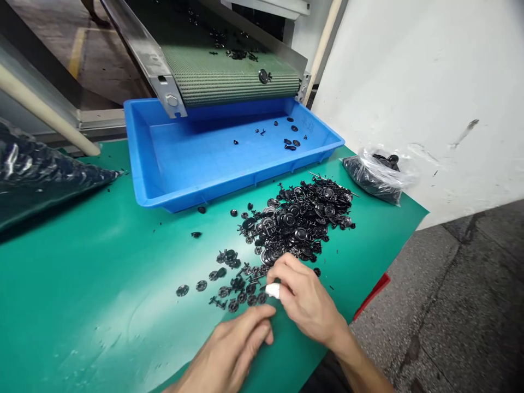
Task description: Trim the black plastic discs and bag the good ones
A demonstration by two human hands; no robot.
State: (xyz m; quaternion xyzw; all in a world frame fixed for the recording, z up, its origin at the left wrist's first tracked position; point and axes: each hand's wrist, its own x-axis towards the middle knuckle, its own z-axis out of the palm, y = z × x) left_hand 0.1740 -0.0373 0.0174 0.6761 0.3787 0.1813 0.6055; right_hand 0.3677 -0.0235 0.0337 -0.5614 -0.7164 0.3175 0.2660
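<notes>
Dozens of small black round plastic parts, some with thin prongs, lie in a heap (298,218) on the green table. A looser group of black parts (241,289) spreads in front of my hands. My right hand (309,300) is at the near edge of the heap, fingers curled in. A white covering or small white piece (273,290) shows at its fingertips; I cannot tell which, and anything pinched there is hidden. My left hand (235,346) rests low, just below the loose parts, its index finger stretched right and apart from the thumb, with nothing visible held.
A blue tray (192,196) holding several black parts stands under the end of a green conveyor belt (229,76). A clear bag (376,174) of black parts sits at the right. Another filled bag (41,174) lies left. A white wall (429,82) rises on the right.
</notes>
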